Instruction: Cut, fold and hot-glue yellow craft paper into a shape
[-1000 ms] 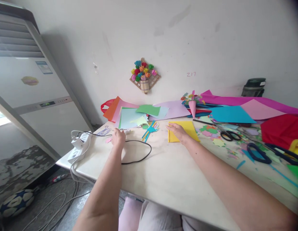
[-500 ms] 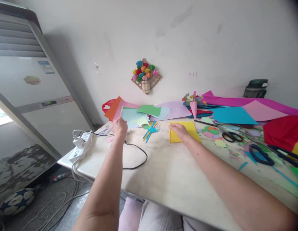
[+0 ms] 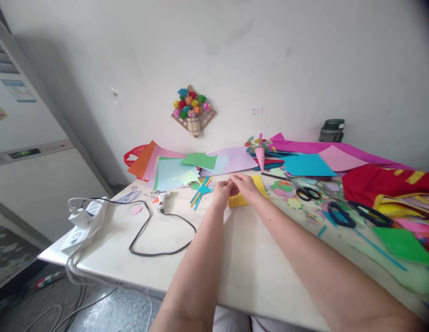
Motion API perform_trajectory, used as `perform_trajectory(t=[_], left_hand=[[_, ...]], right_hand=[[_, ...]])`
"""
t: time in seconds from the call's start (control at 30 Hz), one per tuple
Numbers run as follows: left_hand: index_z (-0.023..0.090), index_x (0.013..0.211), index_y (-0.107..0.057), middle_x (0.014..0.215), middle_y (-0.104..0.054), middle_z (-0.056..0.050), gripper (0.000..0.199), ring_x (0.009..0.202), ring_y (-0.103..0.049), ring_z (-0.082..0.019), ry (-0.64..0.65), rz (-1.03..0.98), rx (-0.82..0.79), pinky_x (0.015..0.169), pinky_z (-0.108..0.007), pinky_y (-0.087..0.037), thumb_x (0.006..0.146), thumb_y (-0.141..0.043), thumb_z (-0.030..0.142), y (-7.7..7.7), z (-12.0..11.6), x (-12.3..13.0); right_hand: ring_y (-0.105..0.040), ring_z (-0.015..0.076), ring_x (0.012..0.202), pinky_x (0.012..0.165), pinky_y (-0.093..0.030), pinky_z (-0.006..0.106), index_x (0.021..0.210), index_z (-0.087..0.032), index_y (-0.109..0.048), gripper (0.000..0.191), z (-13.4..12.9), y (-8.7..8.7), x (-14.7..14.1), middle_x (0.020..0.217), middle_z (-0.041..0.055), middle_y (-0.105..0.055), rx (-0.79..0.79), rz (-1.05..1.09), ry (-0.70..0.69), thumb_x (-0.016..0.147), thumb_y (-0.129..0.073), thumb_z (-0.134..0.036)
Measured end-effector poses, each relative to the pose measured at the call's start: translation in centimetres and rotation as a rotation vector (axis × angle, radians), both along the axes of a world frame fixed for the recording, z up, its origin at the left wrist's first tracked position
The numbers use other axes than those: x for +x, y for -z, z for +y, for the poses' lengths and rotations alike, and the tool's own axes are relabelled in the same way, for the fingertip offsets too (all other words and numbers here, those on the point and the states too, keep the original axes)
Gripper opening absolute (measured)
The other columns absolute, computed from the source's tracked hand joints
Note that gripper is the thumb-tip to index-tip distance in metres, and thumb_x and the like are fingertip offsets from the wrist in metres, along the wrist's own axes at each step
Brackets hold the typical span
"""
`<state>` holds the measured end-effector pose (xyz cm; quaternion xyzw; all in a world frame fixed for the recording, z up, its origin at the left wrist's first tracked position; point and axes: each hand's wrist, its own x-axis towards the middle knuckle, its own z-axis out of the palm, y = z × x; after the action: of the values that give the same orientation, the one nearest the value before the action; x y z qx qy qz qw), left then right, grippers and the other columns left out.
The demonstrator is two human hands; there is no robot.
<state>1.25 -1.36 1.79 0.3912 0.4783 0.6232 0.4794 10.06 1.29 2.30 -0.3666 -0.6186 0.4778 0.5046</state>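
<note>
One pale table (image 3: 259,272) bears the yellow paper (image 3: 260,185) in front of you, likely light, bendable and easily creased, best taken by its edges. Your right hand (image 3: 245,187) and left hand (image 3: 222,191) meet over its left side, partly covering it; whether their bunched fingers grasp anything can't be made out.

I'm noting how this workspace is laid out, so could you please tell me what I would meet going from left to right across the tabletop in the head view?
Power strip, pink paper scrap, hot glue gun, blue and yellow paper strips, left hand, right hand, black-handled scissors, navy-handled scissors.
</note>
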Motion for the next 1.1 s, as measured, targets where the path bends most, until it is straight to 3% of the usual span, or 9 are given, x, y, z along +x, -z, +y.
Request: perform_trajectory(t=[0.2, 0.33, 0.47, 0.67, 0.93, 1.1], left_hand=[[0.010, 0.074, -0.059, 0.070, -0.066, -0.008, 0.019, 0.072, -0.065, -0.017, 0.207, -0.120, 0.085, 0.074, -0.031, -0.051, 0.074, -0.059, 0.029, 0.8, -0.3, -1.0], [0.011, 0.075, -0.061, 0.075, -0.067, -0.009, 0.016, 0.074, -0.064, -0.015, 0.251, -0.183, 0.090, 0.080, -0.032, -0.048, 0.075, -0.056, 0.026, 1.0, -0.6, -1.8], [0.011, 0.078, -0.062, 0.079, -0.068, -0.009, 0.014, 0.080, -0.064, -0.016, 0.303, -0.263, 0.100, 0.083, -0.033, -0.047, 0.074, -0.052, 0.020, 1.3, -0.6, -2.0], [0.011, 0.081, -0.062, 0.081, -0.068, -0.011, 0.019, 0.081, -0.064, -0.016, 0.345, -0.255, 0.045, 0.083, -0.033, -0.048, 0.078, -0.045, 0.019, 1.2, -0.6, -1.4], [0.009, 0.081, -0.062, 0.082, -0.068, -0.013, 0.019, 0.075, -0.065, -0.018, 0.382, -0.242, 0.030, 0.081, -0.035, -0.049, 0.080, -0.045, 0.018, 1.0, -0.8, -0.6], [0.009, 0.085, -0.062, 0.088, -0.067, -0.015, 0.019, 0.079, -0.065, -0.019, 0.421, -0.241, 0.014, 0.082, -0.035, -0.049, 0.081, -0.047, 0.019, 0.9, -1.0, -0.2]], right_hand=[[-0.062, 0.0160, 0.075, 0.072, -0.049, 0.030, 0.084, -0.016, -0.066, 0.021, 0.0, 0.1, 0.8, 0.077, 0.0011, -0.068, -0.044, 0.074, -0.133, 0.071, -0.052, -0.024], [-0.061, 0.0146, 0.079, 0.079, -0.046, 0.032, 0.081, -0.017, -0.067, 0.019, -0.3, -0.2, 1.1, 0.079, -0.0001, -0.068, 0.020, 0.015, -0.213, 0.066, -0.056, -0.017], [-0.062, 0.0150, 0.080, 0.081, -0.046, 0.033, 0.080, -0.018, -0.068, 0.018, 0.0, 0.2, 1.1, 0.080, 0.0003, -0.069, 0.067, -0.055, -0.197, 0.064, -0.059, -0.019], [-0.061, 0.0155, 0.067, 0.070, -0.047, 0.031, 0.068, -0.018, -0.067, 0.011, 1.1, 0.8, 1.5, 0.068, -0.0002, -0.067, 0.113, -0.104, -0.078, 0.061, -0.062, -0.023], [-0.055, 0.0130, 0.055, 0.054, -0.045, 0.025, 0.062, -0.018, -0.058, 0.014, 1.1, 1.0, 1.6, 0.057, -0.0021, -0.060, 0.024, -0.104, 0.061, 0.064, -0.057, -0.031], [-0.055, 0.0135, 0.057, 0.057, -0.044, 0.025, 0.057, -0.019, -0.054, 0.016, 2.2, 1.4, 2.1, 0.057, 0.0001, -0.059, 0.072, -0.275, 0.361, 0.068, -0.050, -0.029]])
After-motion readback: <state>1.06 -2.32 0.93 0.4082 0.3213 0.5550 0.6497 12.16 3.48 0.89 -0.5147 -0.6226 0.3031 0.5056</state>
